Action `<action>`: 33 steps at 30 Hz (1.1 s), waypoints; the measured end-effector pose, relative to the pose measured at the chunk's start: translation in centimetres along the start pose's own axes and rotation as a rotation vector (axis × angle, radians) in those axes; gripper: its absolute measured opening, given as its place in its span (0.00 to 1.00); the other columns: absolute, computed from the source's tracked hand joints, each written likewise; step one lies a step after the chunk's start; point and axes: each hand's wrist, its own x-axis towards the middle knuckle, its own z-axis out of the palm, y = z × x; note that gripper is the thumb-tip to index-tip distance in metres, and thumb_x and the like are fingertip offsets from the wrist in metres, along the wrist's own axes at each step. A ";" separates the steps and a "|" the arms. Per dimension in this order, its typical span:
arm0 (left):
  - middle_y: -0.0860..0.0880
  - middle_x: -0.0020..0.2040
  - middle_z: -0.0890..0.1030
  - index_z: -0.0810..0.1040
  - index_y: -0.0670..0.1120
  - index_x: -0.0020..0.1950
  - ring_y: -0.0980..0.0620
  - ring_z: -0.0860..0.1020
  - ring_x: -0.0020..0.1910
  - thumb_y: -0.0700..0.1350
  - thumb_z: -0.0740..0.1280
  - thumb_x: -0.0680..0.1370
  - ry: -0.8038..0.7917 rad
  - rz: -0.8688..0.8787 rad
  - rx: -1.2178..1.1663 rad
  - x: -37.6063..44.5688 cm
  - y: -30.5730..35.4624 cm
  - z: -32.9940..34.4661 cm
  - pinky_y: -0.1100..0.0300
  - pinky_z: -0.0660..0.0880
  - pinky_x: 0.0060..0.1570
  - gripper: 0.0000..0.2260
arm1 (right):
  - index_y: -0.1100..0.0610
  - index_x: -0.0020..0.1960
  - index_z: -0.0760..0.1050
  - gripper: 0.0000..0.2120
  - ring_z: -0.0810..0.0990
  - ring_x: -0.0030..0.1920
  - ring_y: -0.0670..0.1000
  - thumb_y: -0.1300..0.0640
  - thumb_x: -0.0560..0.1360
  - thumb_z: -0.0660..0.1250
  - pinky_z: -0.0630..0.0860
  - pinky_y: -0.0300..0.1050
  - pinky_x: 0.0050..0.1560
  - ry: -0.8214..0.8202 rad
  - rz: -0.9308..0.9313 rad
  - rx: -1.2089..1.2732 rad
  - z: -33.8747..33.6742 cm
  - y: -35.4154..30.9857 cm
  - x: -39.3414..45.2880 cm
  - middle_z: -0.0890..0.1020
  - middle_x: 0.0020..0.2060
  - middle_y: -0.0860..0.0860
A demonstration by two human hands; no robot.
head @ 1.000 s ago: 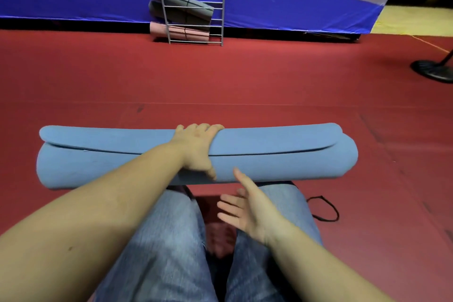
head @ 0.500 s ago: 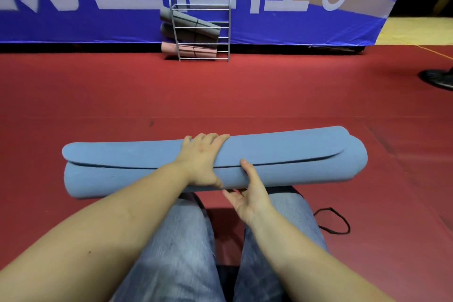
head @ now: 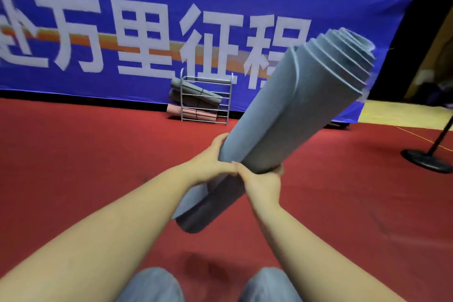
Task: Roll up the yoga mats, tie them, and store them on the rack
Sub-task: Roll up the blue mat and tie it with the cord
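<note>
A rolled blue-grey yoga mat (head: 291, 115) is held up in front of me, tilted, with its spiral end high at the upper right and its other end low near the middle. My left hand (head: 210, 164) grips it from the left. My right hand (head: 262, 179) grips it from below, thumbs nearly touching. Far back against the banner stands a metal rack (head: 206, 98) holding two grey rolled mats (head: 196, 92) and a pink rolled mat (head: 193, 112) at the bottom. No tie is visible on the blue mat.
Red carpet (head: 85, 167) covers the floor all around. A long blue banner (head: 122, 32) with white characters closes off the back. A black pole stand with a round base (head: 426, 160) sits at the right. My knees in jeans (head: 152, 287) show at the bottom.
The mat lay flat across my knees with my left hand on top; now both hands have closed on it and lifted it, tilted up to the right. My view has risen.
</note>
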 end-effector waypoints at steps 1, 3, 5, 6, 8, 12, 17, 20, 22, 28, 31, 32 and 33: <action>0.47 0.66 0.68 0.54 0.47 0.75 0.55 0.70 0.60 0.52 0.70 0.53 -0.002 -0.011 -0.082 0.3 -0.1 0.2 0.67 0.70 0.53 0.52 | 0.56 0.68 0.62 0.48 0.81 0.51 0.51 0.53 0.54 0.83 0.78 0.49 0.53 -0.010 -0.020 -0.036 0.2 0.4 0.3 0.81 0.52 0.51; 0.48 0.63 0.71 0.60 0.46 0.72 0.54 0.72 0.57 0.55 0.68 0.49 0.021 -0.073 -0.249 0.9 -0.7 0.6 0.66 0.72 0.49 0.51 | 0.53 0.71 0.58 0.53 0.81 0.54 0.51 0.51 0.53 0.83 0.78 0.51 0.55 -0.041 -0.031 -0.084 0.6 1.3 1.0 0.80 0.56 0.51; 0.48 0.62 0.74 0.66 0.49 0.64 0.53 0.75 0.57 0.55 0.72 0.50 0.059 -0.116 -0.326 1.6 -1.0 1.1 0.61 0.73 0.53 0.43 | 0.52 0.71 0.57 0.52 0.81 0.53 0.50 0.51 0.55 0.82 0.77 0.48 0.54 -0.060 -0.026 -0.114 0.8 2.0 1.7 0.80 0.55 0.50; 0.49 0.63 0.74 0.67 0.51 0.62 0.55 0.76 0.57 0.56 0.75 0.51 0.075 -0.112 -0.315 2.0 -1.1 1.4 0.60 0.74 0.56 0.40 | 0.51 0.70 0.56 0.51 0.81 0.52 0.49 0.52 0.56 0.82 0.77 0.47 0.52 -0.070 -0.012 -0.123 0.9 2.5 2.1 0.80 0.54 0.49; 0.53 0.69 0.69 0.62 0.53 0.69 0.56 0.71 0.64 0.60 0.78 0.52 0.111 -0.095 -0.229 2.8 -1.9 2.0 0.59 0.70 0.63 0.49 | 0.50 0.71 0.56 0.51 0.81 0.51 0.50 0.52 0.55 0.80 0.77 0.47 0.51 -0.090 0.015 -0.152 1.3 4.0 3.1 0.80 0.55 0.49; 0.57 0.73 0.62 0.46 0.61 0.76 0.54 0.65 0.71 0.66 0.78 0.49 0.188 -0.148 -0.158 4.7 -4.8 3.8 0.51 0.67 0.68 0.63 | 0.49 0.69 0.55 0.48 0.81 0.53 0.52 0.48 0.54 0.74 0.77 0.47 0.50 -0.087 0.021 -0.281 2.8 7.5 4.0 0.79 0.57 0.50; 0.54 0.65 0.72 0.53 0.54 0.72 0.52 0.73 0.63 0.58 0.82 0.52 0.356 -0.299 -0.220 6.8 -11.9 6.6 0.52 0.73 0.60 0.56 | 0.52 0.73 0.56 0.45 0.76 0.61 0.56 0.45 0.59 0.68 0.75 0.50 0.55 -0.085 0.030 -0.417 5.5 13.4 5.4 0.75 0.63 0.52; 0.53 0.64 0.73 0.56 0.53 0.72 0.52 0.74 0.61 0.55 0.82 0.55 0.401 -0.363 -0.252 7.6 -16.3 8.3 0.53 0.73 0.58 0.52 | 0.52 0.71 0.58 0.45 0.77 0.61 0.55 0.43 0.58 0.69 0.76 0.53 0.55 -0.132 0.071 -0.463 6.7 17.4 6.4 0.75 0.62 0.52; 0.55 0.63 0.73 0.57 0.53 0.71 0.53 0.74 0.60 0.53 0.82 0.56 0.400 -0.409 -0.268 7.9 -19.1 9.7 0.57 0.72 0.54 0.50 | 0.51 0.70 0.58 0.44 0.77 0.59 0.52 0.45 0.59 0.72 0.77 0.54 0.54 -0.166 0.106 -0.474 7.2 20.5 7.1 0.75 0.61 0.50; 0.58 0.58 0.75 0.61 0.55 0.68 0.57 0.75 0.56 0.50 0.83 0.55 0.395 -0.539 -0.337 8.5 -25.4 13.8 0.62 0.71 0.50 0.47 | 0.54 0.66 0.64 0.35 0.80 0.53 0.47 0.51 0.60 0.71 0.78 0.51 0.54 -0.206 0.253 -0.388 7.4 27.4 8.0 0.77 0.58 0.51; 0.57 0.60 0.75 0.62 0.56 0.68 0.57 0.75 0.60 0.55 0.80 0.50 0.421 -0.579 -0.356 7.8 -27.4 15.4 0.59 0.75 0.54 0.49 | 0.55 0.64 0.65 0.30 0.79 0.46 0.37 0.54 0.64 0.70 0.78 0.40 0.49 -0.210 0.334 -0.327 7.3 29.0 7.8 0.79 0.52 0.45; 0.56 0.62 0.75 0.62 0.56 0.69 0.56 0.74 0.61 0.57 0.79 0.50 0.438 -0.586 -0.356 7.6 -27.8 15.6 0.57 0.75 0.56 0.50 | 0.55 0.65 0.64 0.31 0.78 0.45 0.36 0.54 0.65 0.71 0.76 0.37 0.47 -0.226 0.346 -0.333 7.3 29.1 7.8 0.78 0.52 0.44; 0.55 0.63 0.74 0.60 0.55 0.70 0.56 0.74 0.62 0.58 0.79 0.50 0.449 -0.587 -0.358 7.5 -28.1 15.7 0.55 0.75 0.57 0.52 | 0.55 0.66 0.63 0.34 0.78 0.46 0.37 0.52 0.64 0.71 0.75 0.38 0.48 -0.246 0.350 -0.364 7.3 29.2 7.9 0.77 0.54 0.44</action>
